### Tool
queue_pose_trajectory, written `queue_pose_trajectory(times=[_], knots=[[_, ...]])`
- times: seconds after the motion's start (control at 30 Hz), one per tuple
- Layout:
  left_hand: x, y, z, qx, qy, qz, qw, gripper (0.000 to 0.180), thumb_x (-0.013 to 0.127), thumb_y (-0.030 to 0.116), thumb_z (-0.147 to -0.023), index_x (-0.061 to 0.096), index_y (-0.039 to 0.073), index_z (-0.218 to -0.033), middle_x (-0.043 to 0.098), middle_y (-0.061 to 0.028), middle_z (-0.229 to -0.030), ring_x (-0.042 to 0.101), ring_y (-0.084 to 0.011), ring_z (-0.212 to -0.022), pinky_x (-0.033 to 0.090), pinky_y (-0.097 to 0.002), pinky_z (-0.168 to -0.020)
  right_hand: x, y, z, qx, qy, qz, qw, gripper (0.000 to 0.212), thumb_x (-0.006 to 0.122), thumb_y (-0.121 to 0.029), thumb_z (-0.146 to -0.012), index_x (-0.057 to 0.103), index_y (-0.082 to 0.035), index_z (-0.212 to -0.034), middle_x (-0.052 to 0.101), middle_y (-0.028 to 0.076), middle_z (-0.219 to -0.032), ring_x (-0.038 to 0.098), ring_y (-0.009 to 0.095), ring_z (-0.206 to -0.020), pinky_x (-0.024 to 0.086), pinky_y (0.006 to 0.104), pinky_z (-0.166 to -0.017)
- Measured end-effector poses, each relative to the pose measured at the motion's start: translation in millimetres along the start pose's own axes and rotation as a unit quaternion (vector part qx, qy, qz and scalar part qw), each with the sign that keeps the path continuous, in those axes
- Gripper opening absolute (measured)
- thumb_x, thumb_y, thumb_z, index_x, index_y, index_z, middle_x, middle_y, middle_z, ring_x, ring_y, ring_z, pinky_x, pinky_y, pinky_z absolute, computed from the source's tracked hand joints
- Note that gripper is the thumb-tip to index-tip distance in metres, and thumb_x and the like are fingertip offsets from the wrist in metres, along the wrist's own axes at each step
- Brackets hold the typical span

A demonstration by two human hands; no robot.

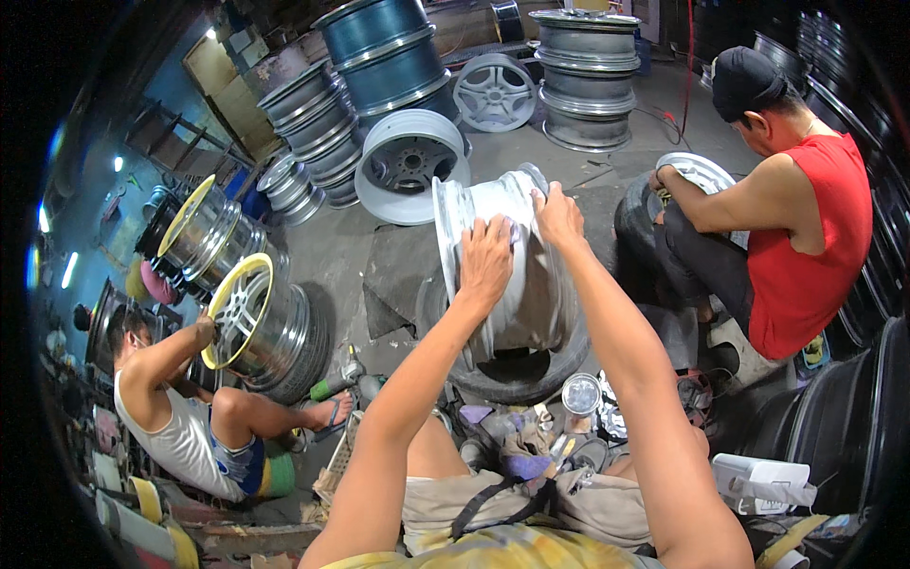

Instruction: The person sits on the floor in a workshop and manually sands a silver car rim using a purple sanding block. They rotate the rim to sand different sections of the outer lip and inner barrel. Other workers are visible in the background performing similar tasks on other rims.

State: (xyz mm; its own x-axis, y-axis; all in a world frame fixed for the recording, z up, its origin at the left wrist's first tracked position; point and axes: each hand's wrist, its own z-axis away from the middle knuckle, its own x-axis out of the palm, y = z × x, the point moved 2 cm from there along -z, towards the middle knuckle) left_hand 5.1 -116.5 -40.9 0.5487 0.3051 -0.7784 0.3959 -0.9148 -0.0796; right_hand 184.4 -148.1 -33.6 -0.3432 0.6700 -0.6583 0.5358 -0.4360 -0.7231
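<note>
A white-grey car wheel rim (pixel 517 294) stands on its edge in front of me, on a black tyre (pixel 559 375) lying flat. My left hand (pixel 487 254) is bent over the barrel, its fingers pressing a small pale purple pad (pixel 515 233) to the surface; most of the pad is hidden. At the rim's far right edge, my right hand (pixel 557 214) is closed around the lip. Pale smudges cover the barrel.
Stacked wheel rims (pixel 588 85) stand behind. A worker in red (pixel 810 237) sits at right with another rim; one in a white top (pixel 175 431) handles a yellow-edged rim (pixel 239 313). Nearby lie a green power tool (pixel 332 381), a clear cup (pixel 580 394) and rags (pixel 531 441).
</note>
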Motion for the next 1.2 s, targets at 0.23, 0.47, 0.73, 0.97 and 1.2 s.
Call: queue_pose_trajectory(times=[0.23,0.47,0.73,0.97,1.2], knots=[[-0.6,9.7,30.3,0.026,0.007,-0.040,0.999,0.048,0.063,0.007,-0.081,0.060,0.002,-0.128,0.056,-0.0084,-0.136,0.046,-0.0302,-0.127,0.032,-0.0507,-0.110,3.9,5.4,2.8,-0.013,0.012,-0.010,1.000,0.048,0.049,-0.043,-0.100,0.053,0.001,-0.117,0.065,0.034,-0.108,0.061,0.052,-0.105,0.048,0.0572,-0.089],[6.8,18.2,35.5,0.011,-0.016,0.006,1.000,0.052,0.062,0.007,-0.082,0.059,0.005,-0.134,0.054,-0.0085,-0.142,0.038,-0.0339,-0.139,0.021,-0.0593,-0.118,0.0,17.7,4.5,-0.022,0.017,-0.004,1.000,0.047,0.049,-0.043,-0.100,0.053,0.000,-0.117,0.064,0.035,-0.108,0.060,0.053,-0.105,0.048,0.0577,-0.090],[10.2,2.1,-10.4,-0.034,0.030,-0.011,0.999,0.048,0.063,0.017,-0.085,0.060,0.003,-0.131,0.051,-0.0093,-0.143,0.037,-0.0368,-0.141,0.019,-0.0601,-0.118,5.1,7.9,1.1,-0.034,0.010,-0.009,0.999,0.046,0.049,-0.042,-0.100,0.053,0.002,-0.115,0.065,0.035,-0.108,0.060,0.052,-0.106,0.048,0.0566,-0.090],[9.7,12.9,18.2,0.000,0.017,-0.026,1.000,0.047,0.062,0.025,-0.089,0.061,0.004,-0.130,0.053,-0.0099,-0.141,0.035,-0.0380,-0.141,0.019,-0.0624,-0.117,5.5,12.8,-1.3,-0.037,0.023,-0.008,0.999,0.046,0.049,-0.041,-0.100,0.053,0.002,-0.115,0.064,0.035,-0.107,0.060,0.053,-0.105,0.048,0.0566,-0.090],[15.0,28.7,47.8,0.003,0.006,-0.019,1.000,0.052,0.060,0.024,-0.088,0.057,0.003,-0.136,0.050,-0.0118,-0.145,0.033,-0.0400,-0.143,0.018,-0.0626,-0.118,2.2,23.6,-2.0,-0.031,0.004,-0.002,1.000,0.047,0.048,-0.040,-0.100,0.052,0.001,-0.121,0.065,0.034,-0.108,0.061,0.052,-0.106,0.048,0.0568,-0.091]])
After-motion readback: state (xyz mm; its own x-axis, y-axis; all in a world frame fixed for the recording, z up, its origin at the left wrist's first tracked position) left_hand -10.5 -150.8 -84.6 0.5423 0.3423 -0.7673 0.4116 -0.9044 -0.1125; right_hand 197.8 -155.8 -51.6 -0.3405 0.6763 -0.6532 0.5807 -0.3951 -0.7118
